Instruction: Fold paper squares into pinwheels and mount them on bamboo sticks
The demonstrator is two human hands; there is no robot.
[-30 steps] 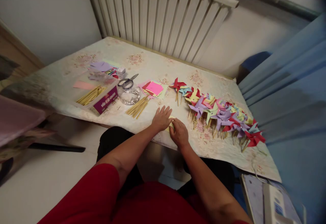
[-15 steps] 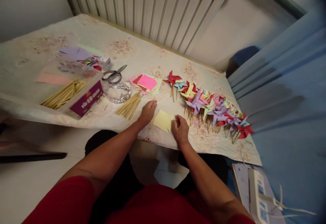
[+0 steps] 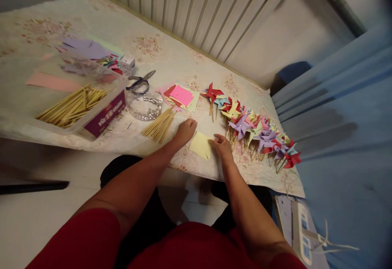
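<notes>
A pale yellow paper square (image 3: 201,145) lies flat on the flowered tablecloth (image 3: 171,63) near the table's front edge, directly between the 2 hands. The right hand (image 3: 222,144) sits at the square's right edge, fingers curled and loosely drawn together, fingertips touching the paper's corner there; whether they actually pinch it cannot be told. The left hand (image 3: 184,131) rests at the square's upper left corner, knuckles up and fingers folded under into a loose fist pressed on the cloth, holding nothing that shows. Just left of that hand lies a loose bundle of wooden sticks (image 3: 158,125), fanned slightly toward the front. Beyond the left hand, farther from the person, a small stack of coloured paper squares (image 3: 180,96) shows a pink sheet on top. Left of that stack sit a clear round dish (image 3: 143,105) and a pair of scissors (image 3: 140,83), touching or nearly so. Farther left again, well apart from the hand, a clear plastic box (image 3: 101,97) holds more sticks. To the right of the right hand, a long row of finished paper pinwheels (image 3: 254,129) in red, yellow, purple and blue runs away along the table toward its right end.
</notes>
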